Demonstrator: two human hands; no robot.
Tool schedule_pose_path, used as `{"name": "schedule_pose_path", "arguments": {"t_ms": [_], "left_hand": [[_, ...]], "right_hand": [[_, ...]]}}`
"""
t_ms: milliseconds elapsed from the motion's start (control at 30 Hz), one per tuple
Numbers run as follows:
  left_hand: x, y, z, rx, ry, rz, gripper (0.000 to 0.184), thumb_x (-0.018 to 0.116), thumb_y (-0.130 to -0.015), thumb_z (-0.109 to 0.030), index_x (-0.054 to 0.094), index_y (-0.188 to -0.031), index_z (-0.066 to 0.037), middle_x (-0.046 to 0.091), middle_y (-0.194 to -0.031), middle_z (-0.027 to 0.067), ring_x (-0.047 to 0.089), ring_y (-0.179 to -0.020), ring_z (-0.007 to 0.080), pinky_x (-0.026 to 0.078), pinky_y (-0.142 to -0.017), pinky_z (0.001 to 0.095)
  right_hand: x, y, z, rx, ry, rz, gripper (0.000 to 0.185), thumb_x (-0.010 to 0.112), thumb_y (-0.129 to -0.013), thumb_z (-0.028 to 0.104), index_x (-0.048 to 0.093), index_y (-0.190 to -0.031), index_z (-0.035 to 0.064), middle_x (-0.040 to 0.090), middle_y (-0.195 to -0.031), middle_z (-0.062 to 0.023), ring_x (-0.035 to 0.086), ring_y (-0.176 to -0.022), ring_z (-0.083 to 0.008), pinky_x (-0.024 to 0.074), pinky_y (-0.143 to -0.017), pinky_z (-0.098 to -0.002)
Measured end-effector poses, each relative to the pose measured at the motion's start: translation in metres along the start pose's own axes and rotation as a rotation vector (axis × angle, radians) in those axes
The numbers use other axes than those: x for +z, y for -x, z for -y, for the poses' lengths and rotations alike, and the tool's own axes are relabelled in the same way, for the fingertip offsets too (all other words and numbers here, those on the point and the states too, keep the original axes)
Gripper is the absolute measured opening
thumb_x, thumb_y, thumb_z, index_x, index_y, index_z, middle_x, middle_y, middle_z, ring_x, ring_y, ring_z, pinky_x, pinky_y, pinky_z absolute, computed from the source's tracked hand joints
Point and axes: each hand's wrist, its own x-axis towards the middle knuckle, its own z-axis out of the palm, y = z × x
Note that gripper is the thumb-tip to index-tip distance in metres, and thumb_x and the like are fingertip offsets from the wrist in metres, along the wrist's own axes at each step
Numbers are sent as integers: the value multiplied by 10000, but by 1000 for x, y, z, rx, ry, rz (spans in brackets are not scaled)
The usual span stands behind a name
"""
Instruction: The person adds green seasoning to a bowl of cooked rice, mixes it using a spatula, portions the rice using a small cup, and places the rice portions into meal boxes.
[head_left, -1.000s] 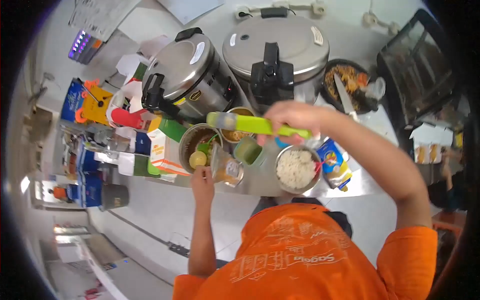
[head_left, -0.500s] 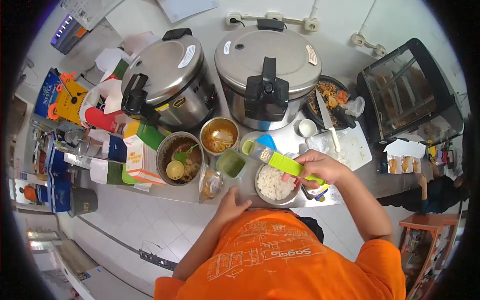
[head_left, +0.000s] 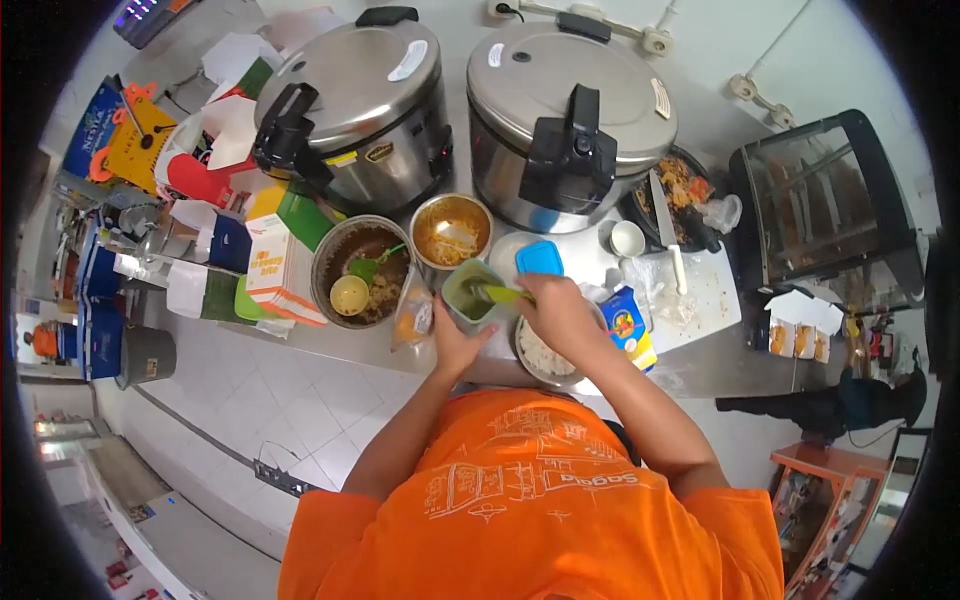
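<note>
My left hand [head_left: 458,338] is closed round the side of a small square plastic tub [head_left: 486,318] with green contents, tilted above the counter. My right hand [head_left: 553,308] grips a lime-green-handled utensil [head_left: 508,294], its far end dipped inside the tub; its exact kind is unclear. Under my right forearm stands a bowl of white rice [head_left: 545,355], partly covered. A blue lid [head_left: 540,258] lies just beyond the tub. Left of my left hand is a clear bag with something orange-brown [head_left: 412,315].
Two large rice cookers [head_left: 350,85] stand at the back. A metal bowl with orange sauce [head_left: 452,230] and a pot with a green ladle [head_left: 335,250] sit to the left. At right are a knife [head_left: 664,220], a white cup [head_left: 627,239], a blue-yellow packet [head_left: 628,325] and a display warmer [head_left: 815,200].
My left hand has taken hold of the tub and lifted it. My right hand has moved left, bringing the utensil from above the rice into the tub. The view has shifted.
</note>
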Motion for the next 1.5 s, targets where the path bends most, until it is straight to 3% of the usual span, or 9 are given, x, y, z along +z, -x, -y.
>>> {"name": "schedule_pose_path", "arguments": {"t_ms": [100, 233, 300, 467, 567, 667, 733, 867, 1500], "left_hand": [[17, -12, 7, -27, 70, -60, 1009, 919, -580, -190, 342, -1377, 35, 479, -1336, 231, 492, -1238, 372, 384, -1054, 421], [17, -9, -10, 90, -53, -104, 805, 890, -615, -199, 451, -1257, 10, 524, -1227, 209, 522, -1137, 400, 413, -985, 460], [12, -2, -24, 161, -70, -120, 795, 879, -630, -208, 448, -1261, 9, 523, -1219, 213, 518, -1128, 412, 413, -979, 472], [6, 5, -27, 362, -178, -110, 814, 866, -656, -241, 429, -1294, 11, 499, -1276, 224, 486, -1187, 416, 394, -1015, 478], [2, 8, -53, 383, -206, -77, 819, 867, -643, -222, 431, -1297, 11, 487, -1307, 217, 468, -1221, 408, 381, -1037, 477], [-2, 7, -67, 438, -249, -30, 824, 871, -627, -208, 439, -1295, 8, 487, -1313, 205, 465, -1229, 399, 377, -1040, 482], [-1, 7, -73, 437, -266, -5, 827, 875, -620, -208, 444, -1293, 4, 490, -1312, 201, 466, -1228, 396, 377, -1040, 483], [3, 8, -78, 452, -326, 6, 857, 897, -595, -234, 456, -1291, 1, 519, -1276, 200, 502, -1187, 390, 397, -1008, 468], [16, 27, -72, 338, -285, 61, 863, 891, -615, -219, 432, -1312, 3, 499, -1264, 211, 480, -1168, 393, 398, -985, 490]], "right_hand": [[24, -14, -1, 22, -135, -102, 221, 700, -798, 46, 677, -1012, -6, 684, -896, -214, 672, -806, -381, 545, -700, -419], [29, 2, 1, -59, -133, -130, 215, 666, -819, 24, 642, -1029, -14, 653, -929, -227, 644, -874, -392, 524, -754, -452], [32, 22, -2, -258, -122, -151, 242, 654, -840, 33, 618, -1072, -22, 653, -977, -210, 645, -897, -388, 529, -778, -439], [33, 57, 8, -312, -155, -99, 223, 647, -866, 61, 613, -1064, -34, 662, -984, -214, 652, -921, -389, 546, -797, -432], [31, 66, 9, -215, -207, -168, 202, 625, -904, 78, 611, -1070, -35, 675, -957, -211, 690, -851, -347, 565, -754, -407], [20, 72, 0, 123, -570, -247, 179, 591, -955, 97, 603, -1076, -35, 694, -922, -189, 714, -761, -262, 580, -714, -363], [13, 73, -16, 408, -1090, -390, 185, 544, -997, 113, 588, -1074, -49, 697, -911, -158, 710, -740, -196, 589, -696, -306], [-5, 89, -39, 558, -1296, -562, 208, 520, -1016, 133, 575, -1072, -60, 689, -891, -146, 701, -737, -191, 602, -696, -286], [-45, 169, -66, 645, -1422, -861, 230, 575, -999, 195, 557, -1093, -14, 672, -942, -136, 685, -746, -185, 586, -695, -290]]}}
